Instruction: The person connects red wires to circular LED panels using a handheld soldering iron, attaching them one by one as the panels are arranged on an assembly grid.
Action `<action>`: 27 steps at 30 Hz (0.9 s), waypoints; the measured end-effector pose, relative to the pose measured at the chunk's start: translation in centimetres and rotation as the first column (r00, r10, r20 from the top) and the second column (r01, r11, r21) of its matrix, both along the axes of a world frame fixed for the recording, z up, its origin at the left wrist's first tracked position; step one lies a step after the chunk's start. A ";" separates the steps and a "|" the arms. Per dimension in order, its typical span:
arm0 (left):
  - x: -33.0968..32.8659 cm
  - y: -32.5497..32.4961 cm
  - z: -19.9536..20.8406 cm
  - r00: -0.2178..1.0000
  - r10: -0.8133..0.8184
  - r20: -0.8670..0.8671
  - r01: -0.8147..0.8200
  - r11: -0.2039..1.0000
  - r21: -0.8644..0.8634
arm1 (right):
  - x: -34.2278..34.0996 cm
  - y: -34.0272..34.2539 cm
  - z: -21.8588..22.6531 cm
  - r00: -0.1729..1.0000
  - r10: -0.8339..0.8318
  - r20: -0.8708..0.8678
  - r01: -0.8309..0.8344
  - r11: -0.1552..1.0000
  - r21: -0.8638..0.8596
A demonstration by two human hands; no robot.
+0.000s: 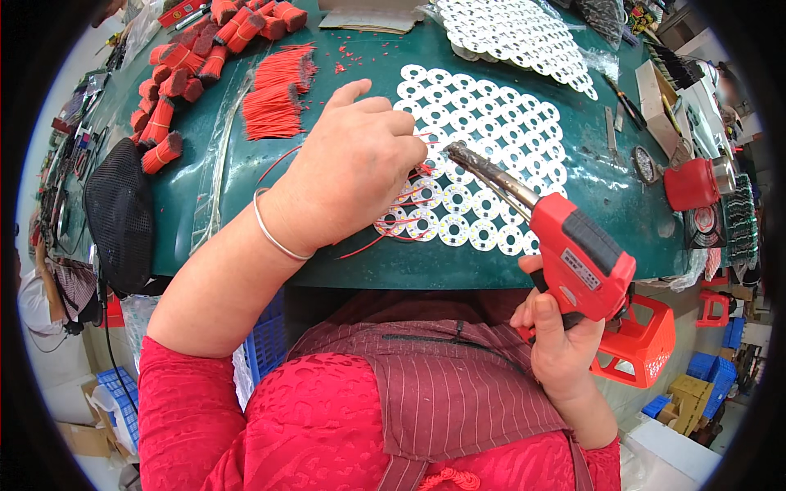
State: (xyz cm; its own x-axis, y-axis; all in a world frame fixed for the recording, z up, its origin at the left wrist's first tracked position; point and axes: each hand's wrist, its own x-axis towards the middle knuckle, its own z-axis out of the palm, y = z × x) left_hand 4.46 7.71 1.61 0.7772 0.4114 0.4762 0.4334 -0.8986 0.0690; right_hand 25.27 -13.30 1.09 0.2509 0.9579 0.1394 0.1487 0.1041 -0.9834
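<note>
Red soldering gun point(583, 266) — white ring boards point(483, 131) — green table point(344, 74), red wires point(274, 110)

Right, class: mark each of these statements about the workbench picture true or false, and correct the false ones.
1. The right hand grips a red soldering gun by its handle. True.
2. The gun's metal tip points away from the panel of white round boards. False: the tip is over the panel, close to the left hand's fingers.
3. The left hand rests on the panel with thin red wires under it. True.
4. The bundles of red wire lie on the right of the green bench top. False: they lie at its upper left.
5. The left wrist is bare. False: it wears a thin silver bangle.
</note>
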 end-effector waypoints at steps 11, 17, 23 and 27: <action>0.0 0.5 1.4 0.986 -0.040 0.161 0.048 0.998 -0.047 | 0.9 -1.0 0.1 0.998 -0.057 -0.032 0.058 0.998 0.026; 1.7 0.7 2.5 0.993 -0.055 0.101 0.055 0.998 -0.002 | 1.3 -1.0 0.2 0.992 -0.115 -0.045 0.116 0.993 0.025; 4.1 1.0 1.1 0.995 -0.041 0.093 0.040 0.999 0.014 | 1.4 -0.5 0.2 0.995 -0.091 -0.029 0.091 0.996 0.003; 4.6 1.7 -0.5 0.991 -0.024 0.130 0.019 0.999 0.039 | 1.3 0.0 0.2 0.995 -0.092 -0.043 0.093 0.995 0.029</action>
State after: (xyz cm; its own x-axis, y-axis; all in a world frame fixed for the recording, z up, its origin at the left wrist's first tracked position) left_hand 9.08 9.37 1.07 0.7158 0.3752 0.5889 0.4034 -0.9106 0.0899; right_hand 26.55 -13.27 1.25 0.3445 0.9256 0.1566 0.1182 0.1227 -0.9854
